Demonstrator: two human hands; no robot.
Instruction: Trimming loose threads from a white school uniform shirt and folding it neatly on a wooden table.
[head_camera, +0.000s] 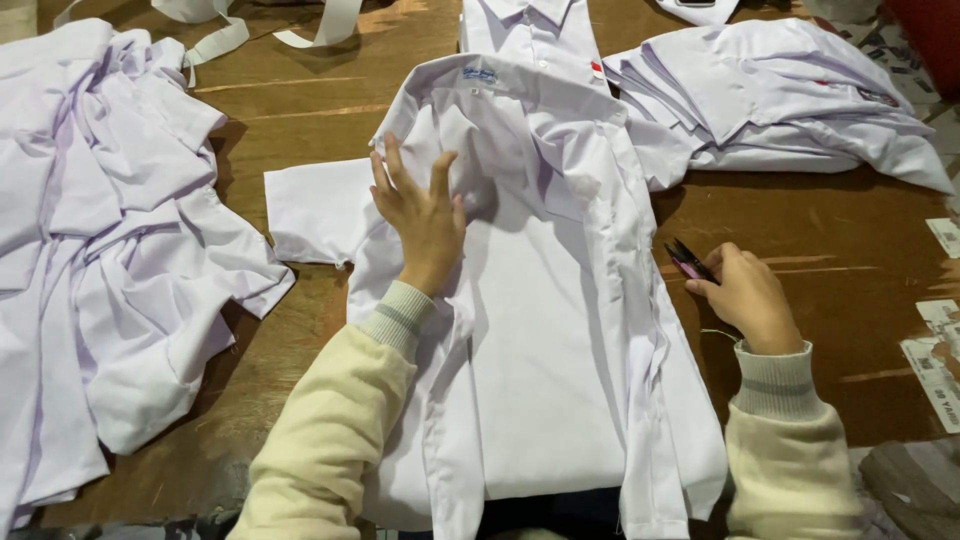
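Observation:
A white short-sleeved shirt (540, 330) lies spread on the wooden table (820, 230), collar away from me. My left hand (420, 215) rests flat on its upper chest, fingers apart, pressing the cloth. My right hand (745, 295) sits on the table just right of the shirt's edge, closed around small pink-handled thread snips (690, 262) whose dark blades point up and left. Both arms wear cream knit sleeves.
A large heap of rumpled white shirts (110, 260) covers the left side. A stack of folded white shirts (780, 100) lies at the back right, another shirt (530, 30) behind the collar. White fabric strips (225, 35) lie at the back left; paper labels (935, 365) at the right edge.

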